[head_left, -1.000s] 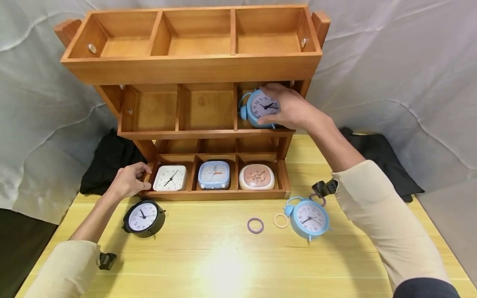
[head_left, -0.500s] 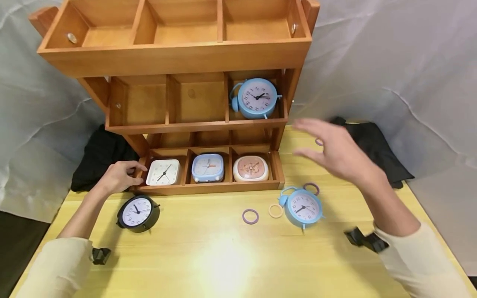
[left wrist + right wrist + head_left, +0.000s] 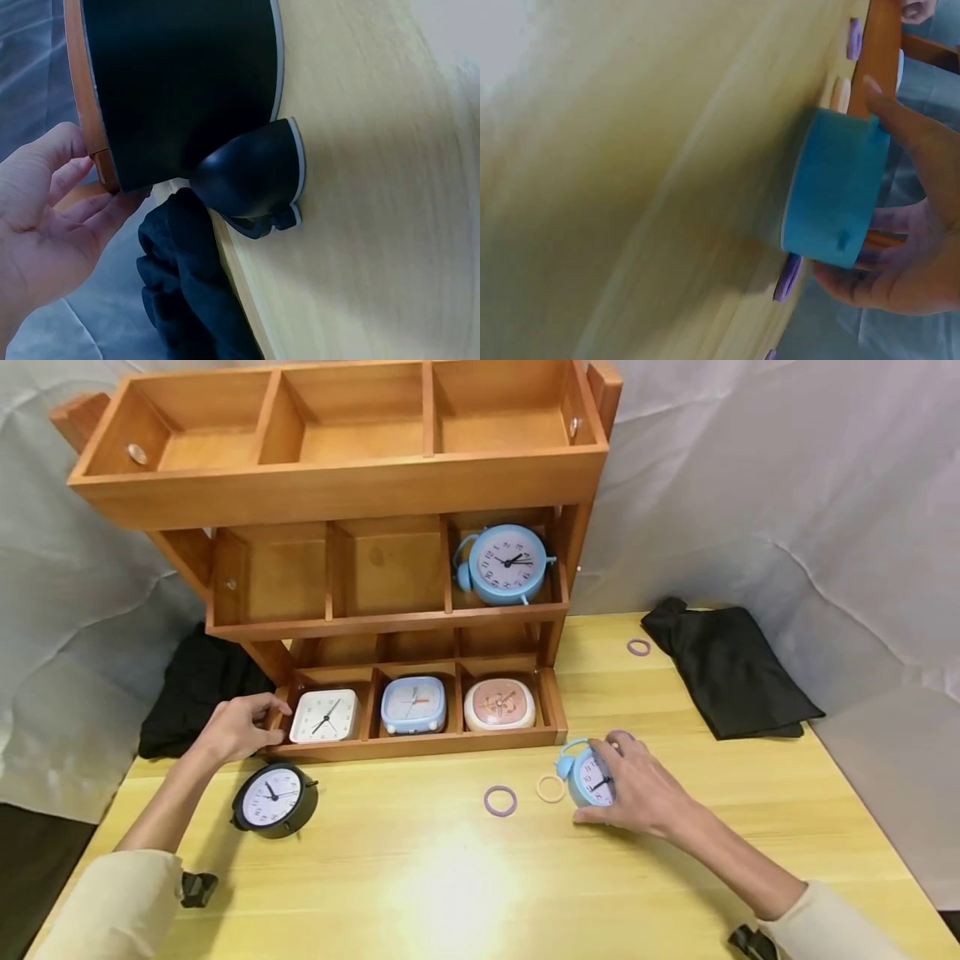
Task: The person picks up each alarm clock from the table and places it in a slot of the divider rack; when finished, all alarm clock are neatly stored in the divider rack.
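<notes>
The round light-blue alarm clock with a small bell handle (image 3: 592, 774) is lying face up on the yellow wooden desk (image 3: 450, 877), in the lower middle-right of the head view. The right hand (image 3: 637, 785) is closing around it: the thumb is at the near rim and the fingers are curling over the far rim, and the right wrist view is showing the same wrap around the blue case (image 3: 832, 191). Just to the left of it a cream ring (image 3: 551, 788) and a purple ring (image 3: 500, 801) are lying flat, and another purple ring (image 3: 638, 647) is sitting further back near a black cloth (image 3: 731, 672).

The left hand (image 3: 236, 727) is resting on the left end of the brown three-tier wooden organiser (image 3: 337, 485), with loosely bent fingers touching its lower tray edge. A round black alarm clock (image 3: 273, 797) is lying just below this hand.

Judging by the layout, the sorting seems partly done. The bottom tier is holding a white square clock (image 3: 325, 716), a blue square clock (image 3: 413, 704) and a pink square clock (image 3: 499, 704), and a second light-blue round clock (image 3: 504, 564) is standing in the right compartment of the middle tier. Two round clocks are not yet on the shelves.

The hand is covering much of the held clock's face. The left wrist view is blurred and dark.
</notes>
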`<state>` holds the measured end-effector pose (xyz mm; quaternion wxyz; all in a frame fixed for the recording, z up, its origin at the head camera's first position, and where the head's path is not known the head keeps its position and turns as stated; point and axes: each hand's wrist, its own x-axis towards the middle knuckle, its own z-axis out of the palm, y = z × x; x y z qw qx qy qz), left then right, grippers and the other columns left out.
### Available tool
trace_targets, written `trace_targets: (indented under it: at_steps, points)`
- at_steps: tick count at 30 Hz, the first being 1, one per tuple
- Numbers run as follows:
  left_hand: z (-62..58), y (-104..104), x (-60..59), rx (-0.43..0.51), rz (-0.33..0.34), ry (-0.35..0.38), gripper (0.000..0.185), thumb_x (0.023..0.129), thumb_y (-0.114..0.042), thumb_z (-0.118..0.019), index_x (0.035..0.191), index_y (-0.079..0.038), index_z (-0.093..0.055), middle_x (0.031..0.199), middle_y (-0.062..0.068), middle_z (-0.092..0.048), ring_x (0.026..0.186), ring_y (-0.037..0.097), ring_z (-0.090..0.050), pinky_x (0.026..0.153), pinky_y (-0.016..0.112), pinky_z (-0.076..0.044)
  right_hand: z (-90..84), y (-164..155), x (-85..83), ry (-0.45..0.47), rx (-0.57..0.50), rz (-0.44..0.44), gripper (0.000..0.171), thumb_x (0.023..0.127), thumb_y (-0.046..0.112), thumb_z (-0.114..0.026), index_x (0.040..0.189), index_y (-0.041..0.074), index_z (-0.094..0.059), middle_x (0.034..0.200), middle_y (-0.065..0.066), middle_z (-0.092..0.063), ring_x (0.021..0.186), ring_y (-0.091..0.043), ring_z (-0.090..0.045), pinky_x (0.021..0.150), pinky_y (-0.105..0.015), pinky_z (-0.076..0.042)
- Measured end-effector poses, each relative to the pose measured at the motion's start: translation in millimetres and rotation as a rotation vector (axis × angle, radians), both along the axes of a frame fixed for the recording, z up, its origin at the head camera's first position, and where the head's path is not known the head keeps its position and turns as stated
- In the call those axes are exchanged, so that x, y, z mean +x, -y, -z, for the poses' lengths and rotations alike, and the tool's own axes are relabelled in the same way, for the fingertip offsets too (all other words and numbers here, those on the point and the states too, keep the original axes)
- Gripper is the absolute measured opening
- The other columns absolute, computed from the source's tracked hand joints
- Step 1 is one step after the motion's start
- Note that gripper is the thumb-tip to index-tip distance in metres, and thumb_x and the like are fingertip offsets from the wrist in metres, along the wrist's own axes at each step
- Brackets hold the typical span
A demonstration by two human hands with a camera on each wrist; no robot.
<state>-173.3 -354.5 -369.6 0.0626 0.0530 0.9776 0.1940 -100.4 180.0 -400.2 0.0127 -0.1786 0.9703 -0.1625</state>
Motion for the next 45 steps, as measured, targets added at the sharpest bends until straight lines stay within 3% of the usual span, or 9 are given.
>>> trace_targets:
  at_steps: [4, 7, 14, 18, 22, 28, 34, 39, 45]
  points:
    - [1.3, -1.6, -0.7, 0.002, -0.001, -0.01, 0.029, 0.079, -0.012, -0.068, 0.107, -0.009, -0.064, 0.092, 0.013, -0.062, 0.079, 0.025, -0.05, 0.068, 0.033, -0.04, 0.5, 0.9, 3.8, -0.027, 0.009, -0.005, 0.086, 0.062, 0.045, -0.084, 0.129, 0.001, -0.053, 0.126, -0.025, -0.047, 0.1, -0.032, -0.054, 0.08, -0.045, -0.051]
    - [0.6, -1.5, -0.5, 0.004, -0.001, -0.013, 0.028, 0.079, -0.012, -0.068, 0.107, -0.009, -0.063, 0.093, 0.013, -0.062, 0.08, 0.026, -0.05, 0.068, 0.033, -0.039, -12.6, 0.0, 6.4, -0.007, -0.009, -0.021, 0.081, 0.063, 0.04, -0.084, 0.127, 0.0, -0.054, 0.125, -0.025, -0.049, 0.098, -0.03, -0.055, 0.079, -0.044, -0.051]
    - [1.5, 0.8, 1.7, 0.018, -0.004, -0.021, 0.029, 0.078, -0.011, -0.067, 0.107, -0.009, -0.063, 0.091, 0.013, -0.062, 0.078, 0.025, -0.05, 0.066, 0.032, -0.039, -86.5, 12.5, 3.4, 0.014, -0.051, -0.077, 0.084, 0.065, 0.047, -0.082, 0.131, 0.004, -0.052, 0.116, -0.014, -0.055, 0.09, -0.022, -0.056, 0.07, -0.035, -0.049]
    - [2.2, 2.0, 1.2, 0.024, -0.006, -0.02, 0.029, 0.079, -0.011, -0.068, 0.107, -0.008, -0.063, 0.089, 0.012, -0.062, 0.078, 0.025, -0.05, 0.066, 0.031, -0.039, -133.0, 41.1, -11.5, -0.084, -0.13, -0.16, 0.088, 0.064, 0.054, -0.081, 0.135, 0.012, -0.049, 0.126, -0.007, -0.052, 0.097, -0.019, -0.054, 0.072, -0.032, -0.047]
    - [1.5, 2.7, 0.7, 0.027, -0.017, -0.014, 0.03, 0.079, -0.012, -0.068, 0.108, -0.008, -0.063, 0.092, 0.014, -0.062, 0.08, 0.026, -0.051, 0.067, 0.032, -0.04, -162.8, 87.1, -43.7, -0.227, -0.227, -0.268, 0.091, 0.063, 0.059, -0.079, 0.138, 0.017, -0.049, 0.13, -0.004, -0.051, 0.103, -0.017, -0.052, 0.077, -0.034, -0.047]
    - [3.1, 1.8, 1.7, 0.046, -0.033, -0.001, 0.029, 0.079, -0.011, -0.07, 0.108, -0.008, -0.064, 0.097, 0.017, -0.062, 0.082, 0.027, -0.051, 0.067, 0.033, -0.041, -180.8, 154.7, -100.5, -0.317, -0.311, -0.307, 0.088, 0.068, 0.059, -0.074, 0.14, 0.017, -0.046, 0.131, -0.006, -0.051, 0.109, -0.017, -0.051, 0.087, -0.035, -0.047]
    - [5.0, -1.8, 0.3, 0.054, -0.035, -0.005, 0.029, 0.078, -0.008, -0.068, 0.107, -0.007, -0.063, 0.092, 0.014, -0.059, 0.08, 0.026, -0.049, 0.066, 0.032, -0.039, -192.1, 195.9, -140.0, -0.298, -0.151, -0.284, 0.09, 0.075, 0.054, -0.072, 0.147, 0.016, -0.035, 0.143, -0.008, -0.045, 0.128, -0.025, -0.046, 0.106, -0.038, -0.039]
    - [2.7, -2.0, 1.0, 0.049, -0.036, -0.006, 0.029, 0.078, -0.007, -0.068, 0.107, -0.007, -0.063, 0.093, 0.015, -0.059, 0.08, 0.026, -0.049, 0.065, 0.032, -0.04, -201.8, 218.6, -147.6, -0.239, -0.047, -0.281, 0.092, 0.077, 0.048, -0.074, 0.15, 0.015, -0.028, 0.141, -0.009, -0.048, 0.126, -0.023, -0.05, 0.108, -0.031, -0.038]
    - [2.6, 0.0, 1.1, 0.051, -0.049, 0.004, 0.03, 0.078, -0.007, -0.068, 0.107, -0.007, -0.063, 0.093, 0.015, -0.059, 0.08, 0.026, -0.049, 0.065, 0.032, -0.04, -212.8, 222.5, -144.8, -0.137, -0.008, -0.269, 0.091, 0.075, 0.04, -0.077, 0.149, 0.017, -0.029, 0.127, -0.006, -0.056, 0.112, -0.02, -0.056, 0.098, -0.03, -0.045]
